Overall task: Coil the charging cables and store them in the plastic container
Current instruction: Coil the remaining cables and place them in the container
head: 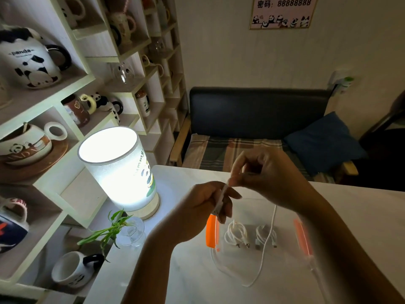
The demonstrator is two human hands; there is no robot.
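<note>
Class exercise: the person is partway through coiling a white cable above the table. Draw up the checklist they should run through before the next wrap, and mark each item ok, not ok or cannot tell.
1. Left hand holds the cable end: ok, the white cable runs across its fingers.
2. Right hand pinches the cable near the left hand: ok.
3. Slack free to draw in: ok, the loose loop lies on the table, unknotted.
4. Plastic container within reach: ok, directly below the hands.
5. Room inside: ok, two coiled cables leave space.
6. Wraps made so far: cannot tell, blurred.
</note>
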